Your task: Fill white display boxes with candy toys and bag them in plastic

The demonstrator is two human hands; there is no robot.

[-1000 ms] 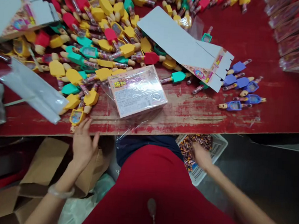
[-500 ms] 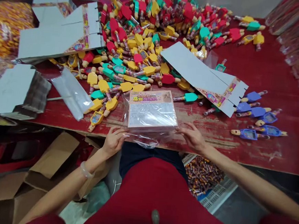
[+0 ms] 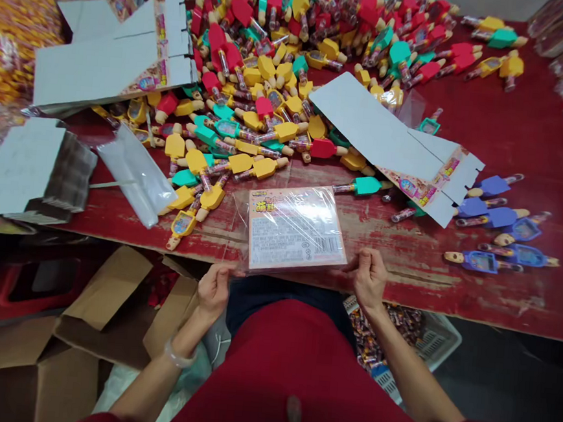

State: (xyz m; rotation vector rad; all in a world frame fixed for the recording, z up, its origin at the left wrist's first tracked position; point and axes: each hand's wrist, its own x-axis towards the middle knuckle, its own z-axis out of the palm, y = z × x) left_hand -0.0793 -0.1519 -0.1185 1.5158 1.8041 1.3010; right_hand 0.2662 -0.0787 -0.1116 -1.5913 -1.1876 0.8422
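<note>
A flat printed box [image 3: 297, 228] in a clear plastic bag [image 3: 241, 224] lies at the table's front edge, its text side up. My left hand [image 3: 214, 290] pinches the bag by its near left corner. On the other side, my right hand [image 3: 371, 276] is closed on the bag's near right corner, fingers pressed together. Just behind the box spreads a big pile of toy candy tubes [image 3: 268, 132] with yellow, red and green paddle-shaped parts. One green-ended tube [image 3: 366, 186] lies near the box's far right corner.
Flat white cartons [image 3: 98, 60] are stacked at the left, with another carton [image 3: 389, 135] right of the pile. Clear bags [image 3: 135, 173] lie left of centre. Several blue pieces [image 3: 500, 218] sit at the right. Below stand cardboard boxes [image 3: 104, 294] and a basket of candy tubes [image 3: 384, 329].
The bagged box has come nearer to me, to the table edge. My right hand has gone from spread fingers to a closed grip on the bag corner. My left hand is slightly lower.
</note>
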